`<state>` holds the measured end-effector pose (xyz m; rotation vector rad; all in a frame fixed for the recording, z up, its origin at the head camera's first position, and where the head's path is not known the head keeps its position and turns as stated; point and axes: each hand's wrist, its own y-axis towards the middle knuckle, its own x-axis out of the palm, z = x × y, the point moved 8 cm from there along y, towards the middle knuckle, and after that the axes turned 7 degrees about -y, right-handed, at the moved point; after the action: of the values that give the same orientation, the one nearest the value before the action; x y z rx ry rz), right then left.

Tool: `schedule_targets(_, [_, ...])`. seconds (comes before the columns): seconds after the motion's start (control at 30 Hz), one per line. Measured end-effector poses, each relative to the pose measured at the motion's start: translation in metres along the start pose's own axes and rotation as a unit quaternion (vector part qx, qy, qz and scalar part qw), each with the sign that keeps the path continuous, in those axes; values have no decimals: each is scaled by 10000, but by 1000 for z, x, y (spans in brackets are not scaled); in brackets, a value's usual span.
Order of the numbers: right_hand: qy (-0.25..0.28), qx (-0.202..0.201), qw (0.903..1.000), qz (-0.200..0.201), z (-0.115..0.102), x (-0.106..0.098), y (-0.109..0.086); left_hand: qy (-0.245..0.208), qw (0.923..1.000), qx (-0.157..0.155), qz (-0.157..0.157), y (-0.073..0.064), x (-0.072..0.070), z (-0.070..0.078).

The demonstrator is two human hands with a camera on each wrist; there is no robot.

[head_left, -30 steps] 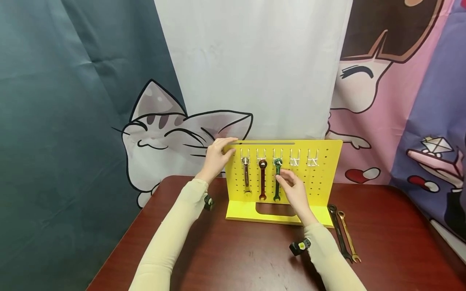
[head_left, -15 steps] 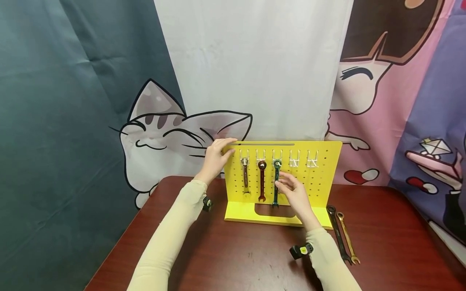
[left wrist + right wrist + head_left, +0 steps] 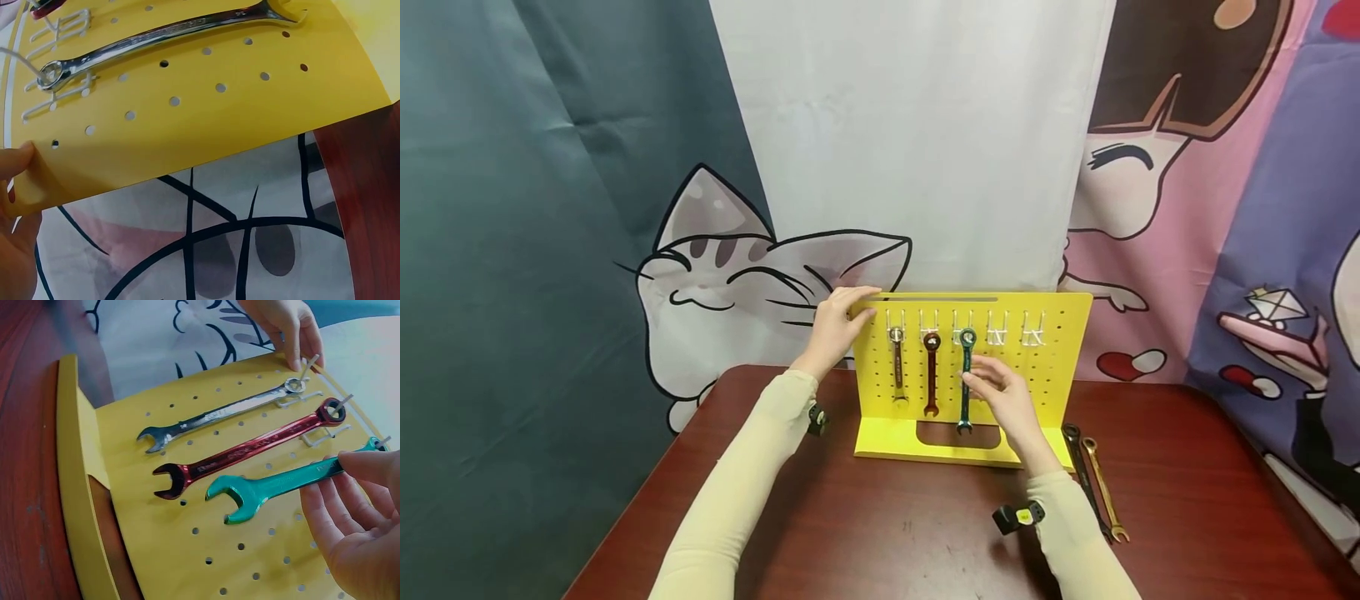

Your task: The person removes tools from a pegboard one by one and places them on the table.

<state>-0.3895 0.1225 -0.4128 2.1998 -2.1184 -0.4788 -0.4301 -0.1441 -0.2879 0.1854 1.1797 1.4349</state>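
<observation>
My right hand (image 3: pixel 1003 396) pinches the shank of a green combination wrench (image 3: pixel 284 482) between thumb and fingers. The wrench's ring end is at the third hook of a yellow pegboard stand (image 3: pixel 1045 375), its open end standing out from the board. My left hand (image 3: pixel 837 325) grips the pegboard's upper left corner, thumb on the front. A silver combination wrench (image 3: pixel 169 34) hangs from the leftmost hook. Beside it hangs a red combination wrench (image 3: pixel 250 450). Both hang ring end up.
Two white hooks (image 3: pixel 1032 335) to the right hold nothing. On the reddish-brown table (image 3: pixel 865 533), right of the stand, lie a black wrench (image 3: pixel 1086 479) and a gold wrench (image 3: pixel 1105 492). A printed curtain (image 3: pixel 910 167) hangs behind.
The green wrench's open end has come away from the board toward me and slightly lower, with my right hand holding it. My left hand keeps its grip on the corner.
</observation>
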Motion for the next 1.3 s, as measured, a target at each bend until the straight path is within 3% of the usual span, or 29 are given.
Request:
schedule_targets(0.2, [-21, 22, 10000, -27, -2, 1, -6, -312, 9982, -443, -274, -1, -4, -6])
schedule_targets(0.6, [-197, -135, 9996, -166, -17, 0, -9, -929, 9847, -1308, -682, 10, -14, -16])
schedule_targets(0.97, [-127, -432, 9978, -482, -21, -10, -23, -1095, 9780, -1597, -782, 8, -5, -23])
schedule_targets(1.3, [-803, -378, 9959, -148, -29, -54, -34, -1204, 9751, -1659, -851, 10, -7, -27])
